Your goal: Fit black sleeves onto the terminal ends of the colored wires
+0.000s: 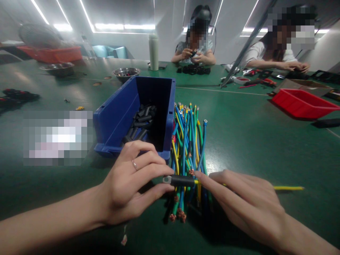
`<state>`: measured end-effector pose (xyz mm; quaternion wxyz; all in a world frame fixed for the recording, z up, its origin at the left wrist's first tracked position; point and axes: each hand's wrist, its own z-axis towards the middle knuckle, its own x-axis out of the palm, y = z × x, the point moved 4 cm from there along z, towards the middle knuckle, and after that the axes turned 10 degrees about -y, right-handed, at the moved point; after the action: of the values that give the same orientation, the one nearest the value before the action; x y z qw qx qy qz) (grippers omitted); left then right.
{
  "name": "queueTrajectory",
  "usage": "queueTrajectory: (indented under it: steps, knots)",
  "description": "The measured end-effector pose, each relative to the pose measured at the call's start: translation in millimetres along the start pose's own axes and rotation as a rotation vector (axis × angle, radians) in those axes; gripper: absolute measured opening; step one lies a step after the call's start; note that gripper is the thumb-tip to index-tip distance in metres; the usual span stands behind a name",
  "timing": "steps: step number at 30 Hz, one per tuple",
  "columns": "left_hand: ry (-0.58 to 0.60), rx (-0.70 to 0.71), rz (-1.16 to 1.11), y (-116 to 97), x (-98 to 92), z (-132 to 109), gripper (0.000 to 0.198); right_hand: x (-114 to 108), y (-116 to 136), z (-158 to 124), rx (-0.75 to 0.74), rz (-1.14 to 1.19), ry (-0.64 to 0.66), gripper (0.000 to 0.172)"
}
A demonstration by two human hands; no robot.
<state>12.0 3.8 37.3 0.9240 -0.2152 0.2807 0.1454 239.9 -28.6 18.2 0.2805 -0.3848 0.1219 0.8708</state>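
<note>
A yellow wire (pixel 288 188) runs sideways in front of me, with a black sleeve (pixel 183 180) over its left part. Out of the sleeve's left end sticks a metal ring terminal (pixel 166 180). My left hand (pixel 135 179), a ring on one finger, pinches the sleeve's left end by the terminal. Fingers of my right hand (pixel 239 198) close round the yellow wire just right of the sleeve; the wire's tail comes out past the knuckles. Beneath and behind lies a bundle of blue, green and yellow wires (pixel 183 141), some with ring terminals, others with bare copper ends.
A blue bin (pixel 117 106) holding black sleeves (pixel 145 118) stands behind my left hand. A red tray (pixel 302 102) is at right. Metal bowls (pixel 126 73) and a pale bottle (pixel 153 53) stand farther back. Two people (pixel 195 53) work across the green table (pixel 239 117).
</note>
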Motion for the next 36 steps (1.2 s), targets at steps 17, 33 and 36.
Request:
queueTrajectory:
  steps: [17,33,36]
  knots:
    - [-0.009,0.013,0.027,-1.7,-1.6,0.6,0.01,-2.2,2.7,1.7,-0.012,-0.005,-0.013,0.037]
    - [-0.038,0.004,-0.008,-3.5,-2.5,2.3,0.012,-4.2,2.1,5.0,0.0,-0.037,-0.058,0.036]
    - [-0.046,-0.001,0.0,-4.7,-2.8,2.3,0.012,-5.0,2.3,5.1,0.001,-0.032,-0.07,0.035]
